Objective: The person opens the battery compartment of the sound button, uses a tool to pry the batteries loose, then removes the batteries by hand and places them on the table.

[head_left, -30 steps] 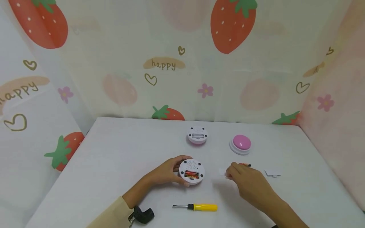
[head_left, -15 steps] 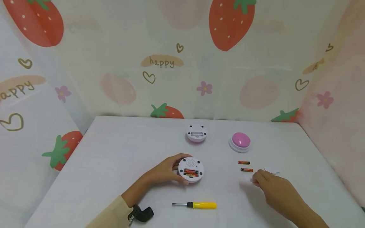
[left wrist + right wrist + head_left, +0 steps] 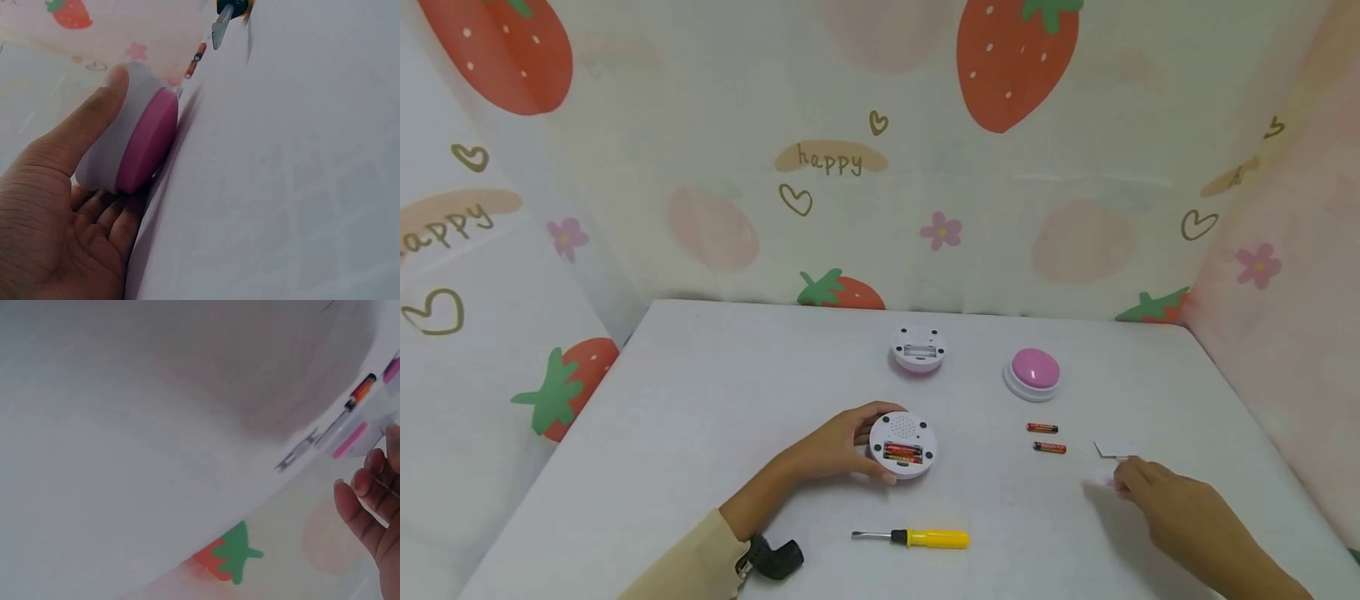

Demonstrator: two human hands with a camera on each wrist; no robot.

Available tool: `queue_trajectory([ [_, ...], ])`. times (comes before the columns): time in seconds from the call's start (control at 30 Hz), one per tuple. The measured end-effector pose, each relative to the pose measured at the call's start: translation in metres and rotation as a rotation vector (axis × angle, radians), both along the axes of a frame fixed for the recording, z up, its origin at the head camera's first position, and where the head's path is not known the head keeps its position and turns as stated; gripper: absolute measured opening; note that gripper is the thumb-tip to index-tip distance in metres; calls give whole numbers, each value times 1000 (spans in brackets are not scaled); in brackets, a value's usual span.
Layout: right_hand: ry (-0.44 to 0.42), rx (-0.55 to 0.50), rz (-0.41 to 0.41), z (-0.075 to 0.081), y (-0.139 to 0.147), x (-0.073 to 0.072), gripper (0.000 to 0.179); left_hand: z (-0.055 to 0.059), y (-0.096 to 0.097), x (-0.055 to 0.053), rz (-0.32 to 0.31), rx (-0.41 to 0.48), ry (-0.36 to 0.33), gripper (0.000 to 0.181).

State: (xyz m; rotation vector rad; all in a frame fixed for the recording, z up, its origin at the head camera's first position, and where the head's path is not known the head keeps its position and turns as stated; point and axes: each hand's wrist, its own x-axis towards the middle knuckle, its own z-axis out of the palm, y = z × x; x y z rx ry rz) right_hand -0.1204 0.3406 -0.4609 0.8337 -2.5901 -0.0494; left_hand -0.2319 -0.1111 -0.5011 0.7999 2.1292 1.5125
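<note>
My left hand (image 3: 835,450) grips a round push button (image 3: 904,433) by its side. Its white underside faces up, with two red batteries (image 3: 903,452) in the open compartment; the left wrist view shows its pink dome (image 3: 150,144) turned down toward the table. My right hand (image 3: 1180,504) is at the right, thumb and fingers together on a small, thin see-through piece (image 3: 1107,477), mostly hidden by the fingers. Right at those fingertips lies a flat white cover (image 3: 1107,451). To their left are two loose red-and-black batteries, an upper battery (image 3: 1042,428) and a lower battery (image 3: 1050,448).
Farther back, another button (image 3: 919,350) lies upside down with a bare battery compartment. A pink-topped button (image 3: 1034,371) stands upright to its right. A yellow-handled screwdriver (image 3: 917,539) lies at the front of the white table (image 3: 700,375). A strawberry-print curtain (image 3: 737,108) hangs behind.
My right hand has moved rightward from beside the held button, past the loose batteries, to the white cover. The left hand and its button stay about where they were.
</note>
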Motion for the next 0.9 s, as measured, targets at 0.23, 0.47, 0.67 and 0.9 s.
queue_trajectory([
  [0.23,-27,59,-14,-1,17,-9,12,1,2,-1,0,0,8,88],
  [0.47,-91,106,-26,-4,20,-12,38,-2,0,-1,2,3,-11,87],
  [0.67,-111,128,-23,-2,19,-13,34,-1,0,-1,-2,5,-8,87],
  [0.9,-194,225,-46,-1,18,-16,28,-1,0,-1,-5,9,-12,87],
])
